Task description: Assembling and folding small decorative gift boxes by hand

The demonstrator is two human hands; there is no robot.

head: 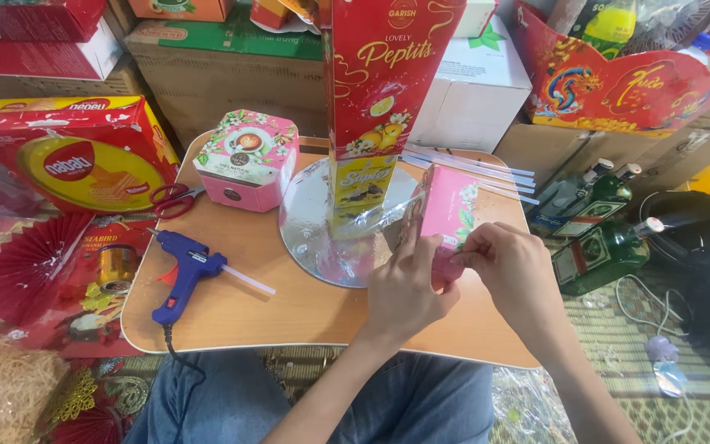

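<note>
Pink floral carton [451, 205]: small box printed with white blossoms, held upright over the right half of the worktop [232, 316], just beside the silver round board [310, 222]. Left hand [404, 292] cups its near face from below and behind, steadying it; right hand [515, 267] meets it at the lower near corner, fingers [463, 259] narrowed to a pinch on the carton's edge, or on something small there that cannot be made out. The two-handed hold keeps the carton level with the stack it stands next to.

Silver round board: lies flat at the worktop's centre, toward the far edge, as a base.

Yellow box [361, 182]: stands on the board, carrying a tall red carton [380, 74] upright on top; clear film appears to wrap the lower part.

Pink octagonal tin [248, 160]: far left corner area, lid up, clear of the board.

Red-handled scissors [172, 200]: at the left edge, beside the tin, within reach.

Blue glue gun [184, 275]: resting on the near left part of the worktop, nozzle with glue stick pointing toward the board, cord trailing off the near edge.

Clear glue sticks [474, 168]: several laid in a fan at the far right edge, behind the pink carton.

Green glass bottles [601, 247]: off the worktop to the right, lying on the floor mat.
</note>
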